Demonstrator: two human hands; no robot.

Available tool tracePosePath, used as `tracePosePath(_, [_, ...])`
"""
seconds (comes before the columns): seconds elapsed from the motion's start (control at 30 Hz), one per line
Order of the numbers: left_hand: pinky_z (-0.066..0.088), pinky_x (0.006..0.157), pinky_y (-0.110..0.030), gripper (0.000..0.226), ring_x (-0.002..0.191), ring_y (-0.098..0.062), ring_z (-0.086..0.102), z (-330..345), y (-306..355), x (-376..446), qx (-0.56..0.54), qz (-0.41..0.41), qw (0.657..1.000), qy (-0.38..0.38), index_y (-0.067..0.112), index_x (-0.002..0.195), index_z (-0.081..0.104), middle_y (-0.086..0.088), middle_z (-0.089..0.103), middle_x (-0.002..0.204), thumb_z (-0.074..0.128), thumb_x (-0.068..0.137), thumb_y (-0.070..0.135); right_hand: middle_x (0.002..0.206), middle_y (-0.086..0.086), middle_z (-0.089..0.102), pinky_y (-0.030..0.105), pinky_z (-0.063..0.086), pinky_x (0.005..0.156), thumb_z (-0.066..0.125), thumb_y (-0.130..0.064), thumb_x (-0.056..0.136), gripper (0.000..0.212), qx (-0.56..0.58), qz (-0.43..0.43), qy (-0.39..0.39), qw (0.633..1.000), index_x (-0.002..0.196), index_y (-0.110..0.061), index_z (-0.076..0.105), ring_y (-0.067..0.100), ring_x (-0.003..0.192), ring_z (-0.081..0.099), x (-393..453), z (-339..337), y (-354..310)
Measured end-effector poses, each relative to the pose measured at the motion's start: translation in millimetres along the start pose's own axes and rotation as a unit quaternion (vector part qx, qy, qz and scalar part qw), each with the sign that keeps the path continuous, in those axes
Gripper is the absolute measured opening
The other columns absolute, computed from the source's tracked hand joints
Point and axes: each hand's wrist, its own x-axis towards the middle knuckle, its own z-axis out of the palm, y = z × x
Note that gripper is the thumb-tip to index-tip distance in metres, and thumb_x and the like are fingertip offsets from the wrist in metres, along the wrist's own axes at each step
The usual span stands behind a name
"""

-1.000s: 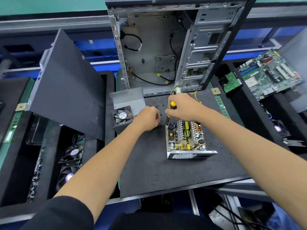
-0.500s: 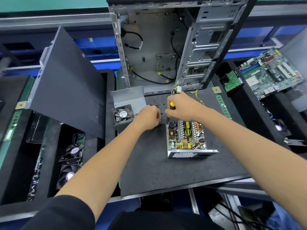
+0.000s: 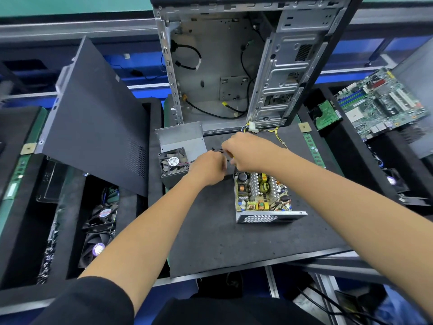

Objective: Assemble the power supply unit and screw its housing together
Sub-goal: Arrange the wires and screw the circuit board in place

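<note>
our two hands meet just behind the open power supply unit, which sits on the black mat of the bench with its circuit board exposed. the right hand has its grip curled round a screwdriver (only a sliver of yellow handle shows). the left hand is curled too, touching the right; what it holds, we cannot tell. the cover with fan lies just left of the hands, the empty computer case behind them.
</note>
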Motion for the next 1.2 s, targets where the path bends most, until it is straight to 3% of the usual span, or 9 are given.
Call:
tracePosePath(0.2, [0.039, 0.063, -0.032, 0.016, 0.086, -0.036, 0.061, 3.5, -0.5, 0.5, 0.008, 0.0, 1.0, 0.02, 0.009, 0.084, 0.058, -0.015, 0.066, 0.092, 0.052, 0.088, 0.023, 0.102, 0.013, 0.06, 0.033, 0.038, 0.062, 0.049, -0.032, 0.098, 0.026, -0.127, 0.004, 0.007, 0.992, 0.105, -0.008, 0.056, 0.032, 0.087, 0.06, -1.4, -3.2, -4.8])
tracePosePath(0.27, [0.041, 0.064, -0.032, 0.02, 0.088, -0.035, 0.062, 3.1, 0.3, 0.6, 0.016, 0.001, 1.0, 0.012, 0.007, 0.092, 0.062, -0.014, 0.067, 0.094, 0.055, 0.087, 0.025, 0.11, 0.013, 0.051, 0.033, 0.037, 0.06, 0.048, -0.029, 0.096, 0.029, -0.087, 0.006, -0.03, 0.996, 0.114, -0.006, 0.049, 0.029, 0.08, 0.057, -3.3, -8.1, -8.1])
tracePosePath(0.37, [0.045, 0.066, -0.031, 0.013, 0.087, -0.032, 0.063, 2.1, 0.4, 0.3, 0.019, 0.004, 1.0, -0.005, 0.013, 0.084, 0.067, -0.01, 0.069, 0.091, 0.06, 0.083, 0.025, 0.104, 0.009, 0.04, 0.026, 0.03, 0.055, 0.051, -0.014, 0.09, 0.015, -0.034, -0.013, -0.079, 0.996, 0.102, -0.008, 0.044, 0.017, 0.065, 0.041, -4.3, -18.6, -8.0])
tracePosePath(0.53, [0.05, 0.077, -0.032, 0.01, 0.096, -0.028, 0.063, 1.9, -0.8, 0.6, 0.017, 0.005, 1.0, -0.011, 0.02, 0.088, 0.071, -0.005, 0.069, 0.102, 0.064, 0.082, 0.024, 0.089, 0.012, 0.057, 0.03, 0.036, 0.06, 0.052, -0.012, 0.095, 0.003, -0.127, -0.005, -0.008, 0.992, 0.093, -0.011, 0.053, 0.03, 0.087, 0.062, -3.2, -8.9, -6.9])
tracePosePath(0.67, [0.051, 0.08, -0.035, 0.01, 0.097, -0.028, 0.062, 1.2, 0.8, 1.5, 0.022, 0.007, 1.0, -0.012, 0.019, 0.088, 0.07, -0.006, 0.069, 0.102, 0.065, 0.082, 0.025, 0.105, 0.013, 0.061, 0.034, 0.04, 0.064, 0.043, -0.02, 0.1, 0.02, -0.15, 0.027, 0.007, 0.988, 0.107, -0.007, 0.056, 0.031, 0.092, 0.062, -6.1, -6.3, -2.4])
tracePosePath(0.8, [0.049, 0.076, -0.032, 0.01, 0.097, -0.028, 0.062, 0.3, 1.6, 1.8, 0.022, 0.006, 1.0, -0.016, 0.018, 0.088, 0.069, -0.007, 0.069, 0.1, 0.064, 0.082, 0.025, 0.107, 0.011, 0.042, 0.029, 0.032, 0.056, 0.052, -0.011, 0.089, 0.021, -0.05, 0.013, -0.074, 0.996, 0.108, -0.005, 0.045, 0.023, 0.069, 0.048, -8.2, -14.8, -3.1])
tracePosePath(0.93, [0.045, 0.077, -0.029, 0.007, 0.099, -0.026, 0.061, -0.3, 1.7, 1.5, 0.013, -0.003, 1.0, -0.018, 0.022, 0.087, 0.069, -0.004, 0.069, 0.103, 0.065, 0.082, 0.025, 0.1, 0.015, 0.057, 0.031, 0.037, 0.061, 0.054, -0.011, 0.091, 0.007, -0.103, 0.009, -0.006, 0.995, 0.097, -0.008, 0.054, 0.03, 0.086, 0.06, -9.1, -12.4, -5.3])
tracePosePath(1.07, [0.044, 0.075, -0.028, 0.006, 0.098, -0.025, 0.062, -1.5, 4.1, 1.5, 0.011, -0.009, 1.0, -0.022, 0.028, 0.076, 0.061, -0.003, 0.069, 0.101, 0.065, 0.081, 0.026, 0.103, 0.013, 0.062, 0.034, 0.038, 0.065, 0.042, -0.021, 0.1, 0.022, -0.161, 0.03, 0.027, 0.986, 0.103, -0.008, 0.059, 0.032, 0.094, 0.063, -10.7, -6.0, -1.3])
tracePosePath(1.2, [0.041, 0.07, -0.027, 0.007, 0.094, -0.028, 0.062, -1.0, 4.7, 0.9, 0.01, -0.01, 1.0, -0.017, 0.026, 0.074, 0.06, -0.006, 0.07, 0.097, 0.064, 0.08, 0.027, 0.113, 0.013, 0.048, 0.033, 0.036, 0.059, 0.049, -0.023, 0.096, 0.018, -0.041, 0.028, -0.057, 0.997, 0.105, -0.008, 0.044, 0.028, 0.081, 0.058, -12.5, -12.4, 2.0])
